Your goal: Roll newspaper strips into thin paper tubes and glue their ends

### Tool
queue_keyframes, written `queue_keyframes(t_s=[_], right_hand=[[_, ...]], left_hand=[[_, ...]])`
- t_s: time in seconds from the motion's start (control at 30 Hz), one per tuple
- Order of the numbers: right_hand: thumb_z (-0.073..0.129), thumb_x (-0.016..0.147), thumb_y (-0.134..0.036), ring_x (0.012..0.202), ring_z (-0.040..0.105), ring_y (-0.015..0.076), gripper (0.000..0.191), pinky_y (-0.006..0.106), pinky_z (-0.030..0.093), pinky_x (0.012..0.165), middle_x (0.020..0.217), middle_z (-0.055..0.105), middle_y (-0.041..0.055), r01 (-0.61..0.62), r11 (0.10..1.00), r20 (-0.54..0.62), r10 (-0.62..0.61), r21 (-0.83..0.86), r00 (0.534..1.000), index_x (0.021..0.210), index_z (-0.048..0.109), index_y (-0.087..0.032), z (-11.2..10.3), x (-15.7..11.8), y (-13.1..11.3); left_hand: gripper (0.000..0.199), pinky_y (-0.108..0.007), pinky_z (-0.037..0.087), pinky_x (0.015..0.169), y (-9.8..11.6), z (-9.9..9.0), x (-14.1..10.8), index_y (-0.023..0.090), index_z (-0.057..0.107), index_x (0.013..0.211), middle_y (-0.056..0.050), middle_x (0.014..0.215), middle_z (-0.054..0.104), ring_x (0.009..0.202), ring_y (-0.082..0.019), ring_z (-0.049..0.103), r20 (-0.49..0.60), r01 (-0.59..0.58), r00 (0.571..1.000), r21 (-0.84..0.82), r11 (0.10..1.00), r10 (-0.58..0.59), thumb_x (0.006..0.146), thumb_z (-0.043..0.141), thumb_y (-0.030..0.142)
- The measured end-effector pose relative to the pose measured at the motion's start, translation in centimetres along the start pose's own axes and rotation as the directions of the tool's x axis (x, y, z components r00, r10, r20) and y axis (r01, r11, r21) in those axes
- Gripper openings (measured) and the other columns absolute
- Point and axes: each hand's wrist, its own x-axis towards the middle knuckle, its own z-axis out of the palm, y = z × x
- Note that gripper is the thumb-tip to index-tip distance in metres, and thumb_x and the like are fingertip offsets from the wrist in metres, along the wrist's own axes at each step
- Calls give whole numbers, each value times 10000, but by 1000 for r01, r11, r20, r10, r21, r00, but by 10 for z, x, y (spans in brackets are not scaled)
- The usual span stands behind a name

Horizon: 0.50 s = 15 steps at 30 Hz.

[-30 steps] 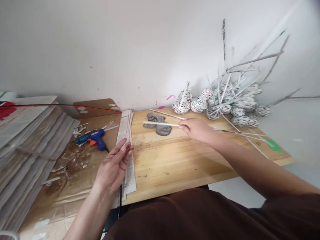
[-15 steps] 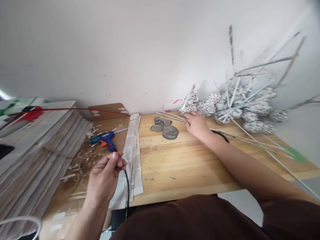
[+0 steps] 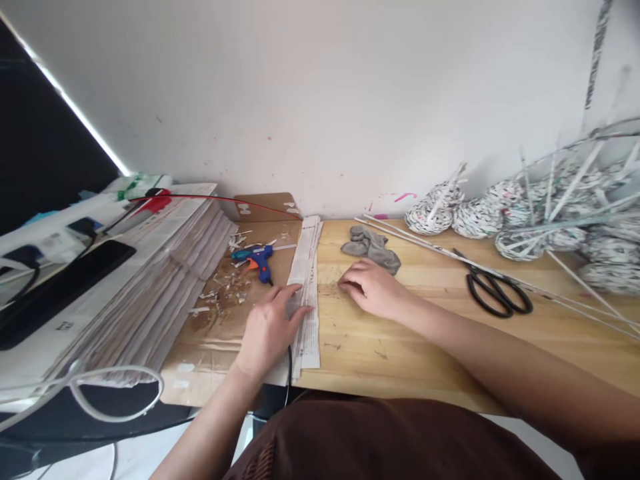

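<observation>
My left hand (image 3: 273,328) is over the left edge of the newspaper strips (image 3: 309,300), thumb and fingers apart, nothing between them. Above the wooden tabletop (image 3: 350,357), my right hand (image 3: 373,287) has its fingers curled together; whether they hold anything small is too hidden to tell. Just beyond that hand lies a crumpled grey cloth (image 3: 371,247). A blue glue gun (image 3: 261,261) rests on brown cardboard, its black cord running under my left hand.
Black-handled scissors (image 3: 495,291) and long thin paper sticks (image 3: 415,239) lie at right. Woven paper shapes (image 3: 477,212) stand by the wall. A tall newspaper stack (image 3: 185,267) holds a black device (image 3: 65,293) at left. Paper scraps litter the cardboard.
My right hand has moved from the paper sticks back toward the newspaper strips. My left hand has opened and shifted right. The view has turned left, and the scissors now show.
</observation>
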Motion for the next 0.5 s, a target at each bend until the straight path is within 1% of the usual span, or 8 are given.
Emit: queue_keyframes(t_s=[0.07, 0.13, 0.2, 0.27, 0.33, 0.43, 0.5], right_hand=[[514, 901, -175, 877, 597, 207, 180, 363, 408, 868, 876, 701, 85, 54, 999, -32, -54, -5, 998, 908, 694, -174, 6, -2, 4], [525, 892, -158, 864, 593, 205, 160, 362, 415, 850, 890, 699, 83, 56, 998, -68, -55, 18, 996, 922, 681, -177, 8, -3, 8], [540, 882, -147, 845, 595, 199, 143, 353, 423, 829, 880, 699, 75, 46, 998, -89, -41, 53, 995, 909, 675, -183, 8, -4, 11], [546, 876, -140, 833, 600, 193, 138, 347, 425, 825, 866, 700, 67, 45, 996, -93, -38, 77, 995, 897, 673, -186, 8, -5, 12], [552, 874, -147, 834, 603, 192, 131, 345, 425, 827, 863, 703, 66, 44, 996, -96, -36, 83, 995, 895, 675, -185, 8, -5, 13], [560, 874, -170, 815, 604, 188, 120, 341, 425, 820, 845, 705, 62, 41, 996, -106, -32, 83, 994, 875, 679, -184, 9, -5, 15], [566, 873, -177, 805, 607, 182, 115, 336, 422, 817, 837, 706, 56, 42, 995, -114, -32, 90, 993, 863, 680, -186, 9, -4, 15]], left_hand=[[445, -325, 476, 787, -2, -5, 0, 215, 595, 1195, -83, 1053, 665, 905, -239, 645, 37, 36, 999, 109, 993, -40, 838, 582, 480], [457, -315, 461, 724, -3, -10, 1, 222, 600, 1177, -82, 1010, 668, 854, -244, 649, 61, 81, 994, 205, 975, -95, 842, 550, 528], [462, -301, 439, 674, -6, -14, 2, 236, 612, 1141, -73, 955, 668, 808, -241, 647, 78, 122, 986, 261, 958, -147, 836, 527, 572], [465, -291, 423, 660, -9, -18, 3, 234, 626, 1085, -67, 903, 665, 788, -234, 640, 95, 133, 982, 268, 954, -164, 829, 511, 605], [435, -290, 419, 679, -15, -20, 2, 225, 636, 1015, -63, 870, 662, 792, -227, 630, 110, 113, 983, 252, 961, -144, 845, 489, 598], [345, -296, 421, 725, -24, -25, 0, 218, 647, 939, -64, 847, 665, 813, -221, 619, 115, 96, 985, 233, 968, -126, 881, 473, 511], [302, -309, 421, 741, -30, -30, -2, 219, 654, 915, -66, 834, 671, 825, -231, 614, 110, 114, 983, 260, 959, -147, 886, 475, 461]])
